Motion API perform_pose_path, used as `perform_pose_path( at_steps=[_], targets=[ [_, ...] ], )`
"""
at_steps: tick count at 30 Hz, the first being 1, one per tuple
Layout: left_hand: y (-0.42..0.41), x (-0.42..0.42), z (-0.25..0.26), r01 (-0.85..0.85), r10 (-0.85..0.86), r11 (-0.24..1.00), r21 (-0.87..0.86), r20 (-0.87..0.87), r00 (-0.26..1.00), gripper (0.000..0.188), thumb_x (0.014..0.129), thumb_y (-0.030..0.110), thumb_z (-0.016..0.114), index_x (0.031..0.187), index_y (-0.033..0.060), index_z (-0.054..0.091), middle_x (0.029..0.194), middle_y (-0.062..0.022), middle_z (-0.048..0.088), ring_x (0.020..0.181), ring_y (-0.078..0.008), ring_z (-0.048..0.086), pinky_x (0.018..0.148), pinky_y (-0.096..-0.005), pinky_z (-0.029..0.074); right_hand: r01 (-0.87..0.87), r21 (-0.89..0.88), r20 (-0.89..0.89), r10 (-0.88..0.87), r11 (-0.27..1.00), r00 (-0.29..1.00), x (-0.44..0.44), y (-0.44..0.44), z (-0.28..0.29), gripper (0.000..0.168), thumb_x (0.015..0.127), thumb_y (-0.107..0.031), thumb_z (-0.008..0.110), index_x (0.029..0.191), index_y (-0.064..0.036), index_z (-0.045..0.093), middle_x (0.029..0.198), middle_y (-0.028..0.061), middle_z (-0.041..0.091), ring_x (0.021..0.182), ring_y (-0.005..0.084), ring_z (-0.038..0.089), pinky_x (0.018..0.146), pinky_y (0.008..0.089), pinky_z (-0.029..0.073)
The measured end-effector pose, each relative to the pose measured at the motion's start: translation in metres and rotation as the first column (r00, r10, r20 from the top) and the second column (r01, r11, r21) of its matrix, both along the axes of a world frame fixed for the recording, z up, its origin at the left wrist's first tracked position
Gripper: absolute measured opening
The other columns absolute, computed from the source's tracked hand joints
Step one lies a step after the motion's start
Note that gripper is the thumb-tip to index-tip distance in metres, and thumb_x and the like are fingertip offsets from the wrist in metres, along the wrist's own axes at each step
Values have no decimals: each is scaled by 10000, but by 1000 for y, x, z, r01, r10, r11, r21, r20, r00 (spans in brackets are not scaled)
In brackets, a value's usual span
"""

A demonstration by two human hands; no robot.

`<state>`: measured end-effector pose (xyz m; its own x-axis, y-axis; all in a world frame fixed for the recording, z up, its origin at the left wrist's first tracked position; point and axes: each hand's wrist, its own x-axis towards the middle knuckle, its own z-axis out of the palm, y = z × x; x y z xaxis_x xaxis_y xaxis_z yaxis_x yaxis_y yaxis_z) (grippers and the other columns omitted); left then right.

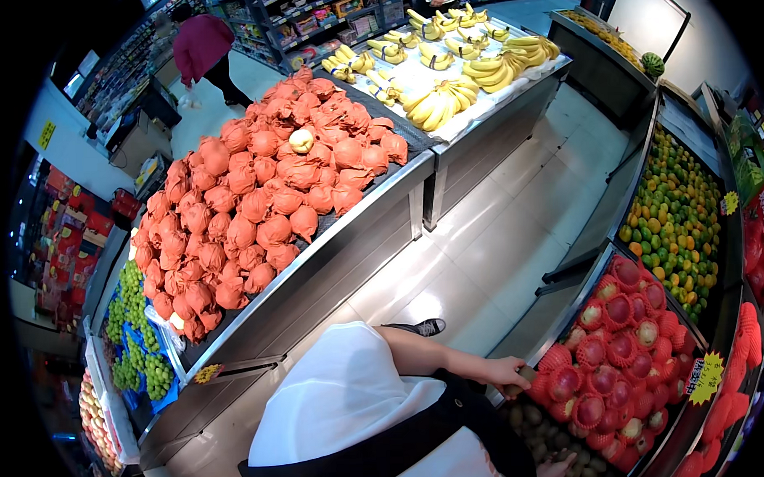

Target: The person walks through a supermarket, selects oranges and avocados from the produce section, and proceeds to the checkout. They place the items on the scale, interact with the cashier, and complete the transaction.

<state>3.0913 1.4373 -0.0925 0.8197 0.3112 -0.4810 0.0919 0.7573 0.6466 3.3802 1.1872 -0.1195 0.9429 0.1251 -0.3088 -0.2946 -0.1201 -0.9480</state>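
Note:
My left hand (pixel 508 374) is at the edge of the fruit bin, its fingers closed on a brown kiwifruit (pixel 526 373). My right hand (pixel 555 468), partly cut off by the lower part of the picture, lies low over a pile of kiwifruit (pixel 540 427); whether it grips one cannot be made out. Beside the kiwifruit, red pomegranates (pixel 607 363) in red foam nets fill the adjoining bin. A yellow star-shaped price card (pixel 705 378) stands at that bin's far edge.
Across the tiled aisle (pixel 483 235) a stand holds fruit wrapped in orange paper (pixel 248 211), with bananas (pixel 440 104) beyond and green grapes (pixel 140 348) at the left. Small green and orange citrus fruit (pixel 672 222) lies past the pomegranates. Two people (pixel 204 49) are farther off.

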Motion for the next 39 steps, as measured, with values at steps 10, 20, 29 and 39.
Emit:
perform_pose_path(
  at_steps=[10, 20, 29, 39],
  targets=[
    [6, -1, -9, 76, -77, 996, 36, 32, 997, 500, 843, 228, 688, 1217, 25, 425, 983, -132, 603, 753, -229, 656, 625, -353, 570, 177, 29, -14, -177, 984, 984, 11, -29, -32, 537, 812, -290, 720, 1255, -64, 517, 1216, 82, 573, 1078, 244, 575, 868, 396, 444],
    [3, 45, -4, 360, -364, 930, 74, 50, 930, 423, 871, 194, 671, 1191, 27, 452, 948, -99, 627, 767, -205, 656, 686, -332, 566, 443, 338, -97, -438, 830, 894, -76, -46, -8, 483, 810, -162, 730, 1211, -97, 470, 1132, 67, 616, 1011, 251, 625, 737, 387, 489],
    [-11, 78, 23, 545, -559, 800, 252, -19, 829, 414, 801, 176, 746, 1128, 3, 560, 941, -83, 637, 801, -156, 630, 691, -257, 519, 589, 320, -255, -531, 742, 808, -178, -63, 36, 326, 848, -217, 692, 1130, -137, 553, 1114, 11, 635, 978, 153, 604, 734, 343, 437],
    [-32, 114, 40, 262, -516, 342, 902, -52, 855, 440, 739, 279, 783, 1069, 14, 661, 911, -114, 587, 866, -224, 558, 768, -318, 440, 544, 319, -273, -474, 776, 837, -201, -54, 56, 370, 874, -253, 656, 1195, -128, 521, 1141, 17, 623, 980, 136, 597, 763, 329, 403]
  ],
)
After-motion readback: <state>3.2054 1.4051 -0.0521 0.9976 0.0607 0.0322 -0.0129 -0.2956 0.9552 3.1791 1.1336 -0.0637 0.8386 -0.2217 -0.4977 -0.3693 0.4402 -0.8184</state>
